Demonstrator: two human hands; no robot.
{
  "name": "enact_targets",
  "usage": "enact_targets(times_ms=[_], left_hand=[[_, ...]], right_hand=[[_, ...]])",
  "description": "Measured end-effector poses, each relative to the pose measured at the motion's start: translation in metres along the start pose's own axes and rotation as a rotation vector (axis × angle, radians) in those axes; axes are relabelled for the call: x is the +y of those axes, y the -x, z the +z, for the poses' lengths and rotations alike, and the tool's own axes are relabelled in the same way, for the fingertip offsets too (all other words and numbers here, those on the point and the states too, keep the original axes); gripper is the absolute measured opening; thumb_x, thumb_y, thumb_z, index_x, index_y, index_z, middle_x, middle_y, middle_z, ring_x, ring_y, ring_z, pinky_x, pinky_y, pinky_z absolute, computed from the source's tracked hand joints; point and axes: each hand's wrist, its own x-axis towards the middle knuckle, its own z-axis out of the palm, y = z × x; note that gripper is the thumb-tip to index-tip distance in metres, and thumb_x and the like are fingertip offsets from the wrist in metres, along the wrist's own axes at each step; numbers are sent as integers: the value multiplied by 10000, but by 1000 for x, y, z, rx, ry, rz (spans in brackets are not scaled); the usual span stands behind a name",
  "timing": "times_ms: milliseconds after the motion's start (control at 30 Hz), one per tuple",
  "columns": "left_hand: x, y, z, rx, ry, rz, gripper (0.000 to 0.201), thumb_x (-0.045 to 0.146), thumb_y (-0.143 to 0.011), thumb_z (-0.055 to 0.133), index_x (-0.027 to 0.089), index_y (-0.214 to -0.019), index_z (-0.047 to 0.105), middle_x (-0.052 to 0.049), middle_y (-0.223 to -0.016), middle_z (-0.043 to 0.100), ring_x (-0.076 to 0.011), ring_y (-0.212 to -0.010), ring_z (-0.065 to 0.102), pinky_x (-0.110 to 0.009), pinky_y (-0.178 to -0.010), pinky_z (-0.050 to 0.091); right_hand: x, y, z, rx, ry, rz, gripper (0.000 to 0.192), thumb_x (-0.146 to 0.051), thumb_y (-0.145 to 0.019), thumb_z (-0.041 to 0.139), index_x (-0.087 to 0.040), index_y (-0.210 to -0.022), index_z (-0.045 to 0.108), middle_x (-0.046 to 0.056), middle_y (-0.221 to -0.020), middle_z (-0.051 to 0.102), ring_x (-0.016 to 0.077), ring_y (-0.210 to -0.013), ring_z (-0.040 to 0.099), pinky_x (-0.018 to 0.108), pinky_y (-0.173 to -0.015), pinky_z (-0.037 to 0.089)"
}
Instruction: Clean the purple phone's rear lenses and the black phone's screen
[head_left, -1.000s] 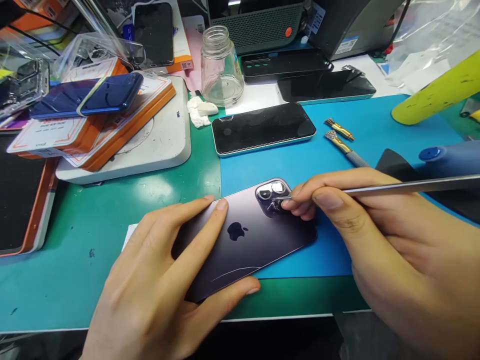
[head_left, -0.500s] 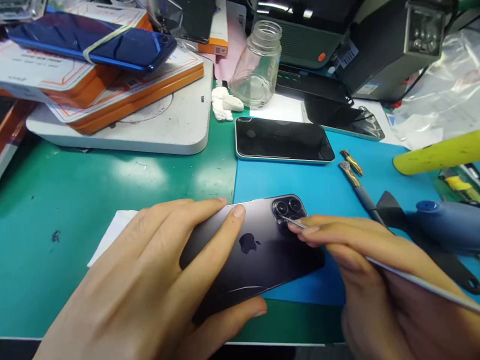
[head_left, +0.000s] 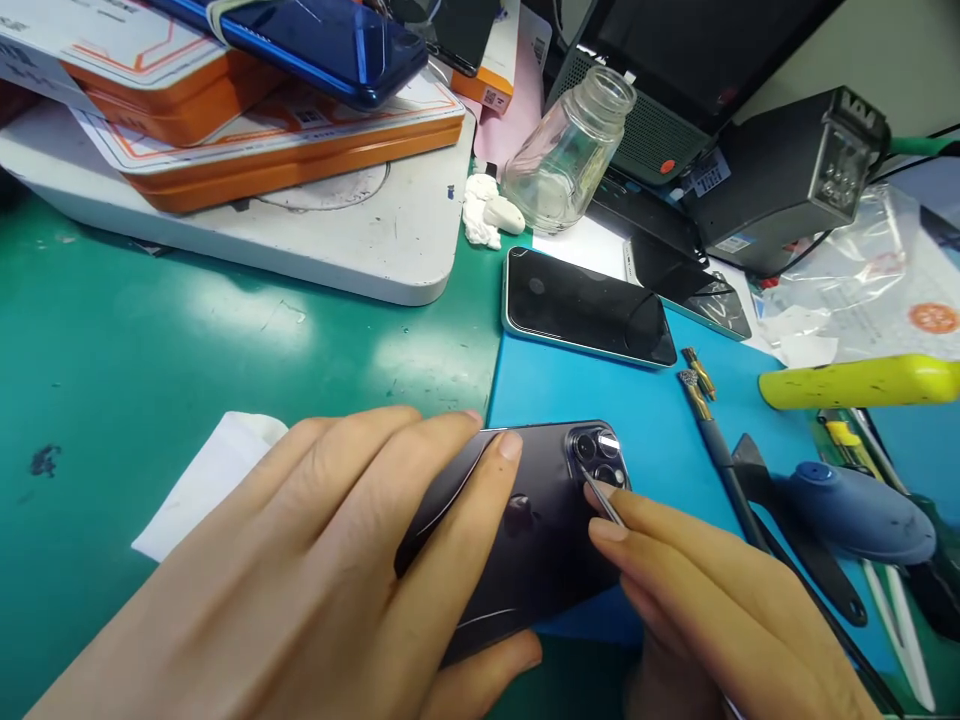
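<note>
A dark grey smartphone (head_left: 551,540) with an apple logo lies back side up, partly on the blue mat. My left hand (head_left: 337,540) grips it by the left part, fingers across the back and thumb along the near edge. My right hand (head_left: 697,590) pinches a thin pointed metal tool (head_left: 604,500). The tool's tip touches or almost touches the lower edge of a lens in the camera bump (head_left: 596,455); exact contact cannot be made out. My right palm hides most of the tool's shaft. White paper (head_left: 206,490) sticks out beyond my left hand.
Another phone (head_left: 589,305) lies screen up on the blue mat (head_left: 592,390). A glass jar (head_left: 570,155) and white putty (head_left: 487,212) stand behind. Orange boxes (head_left: 300,150) rest on a white slab (head_left: 405,240). Brushes (head_left: 709,420), a black spatula (head_left: 802,550) and a blue-handled tool (head_left: 862,510) lie right.
The camera view has shifted and tilted. The tool is now held more steeply, its tip still at the camera bump. My left hand keeps its grip on the smartphone.
</note>
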Motion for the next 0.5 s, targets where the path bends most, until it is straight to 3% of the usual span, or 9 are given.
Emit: enact_targets(times_ms=[167, 333, 500], left_hand=[[0, 3, 3, -11, -11, 13, 635, 491, -1083, 620, 173, -1620, 506, -99, -1493, 649, -345, -1349, 638, -563, -1108, 614], [1, 6, 3, -7, 21, 2, 674, 484, -1074, 644, 174, -1647, 474, -120, -1537, 628, -359, -1371, 648, -555, -1171, 593], [2, 3, 5, -14, 52, -18, 743, 562, -1053, 660, 214, -1674, 446, -135, -1557, 612, -392, -1359, 665, -582, -1168, 600]], right_hand=[[3, 4, 3, 5, 27, -25, 292, -245, -1097, 492, -234, -1221, 756, 74, -1152, 820, 245, -1010, 826, 362, -895, 715], [0, 0, 5, 1, 13, -18, 246, -244, -1051, 607, -247, -1252, 748, 71, -1163, 828, 266, -1060, 827, 364, -897, 720], [-3, -1, 1, 29, 47, 2, 235, -230, -1049, 602, -253, -1212, 769, 60, -1139, 831, 249, -1045, 826, 333, -866, 721]])
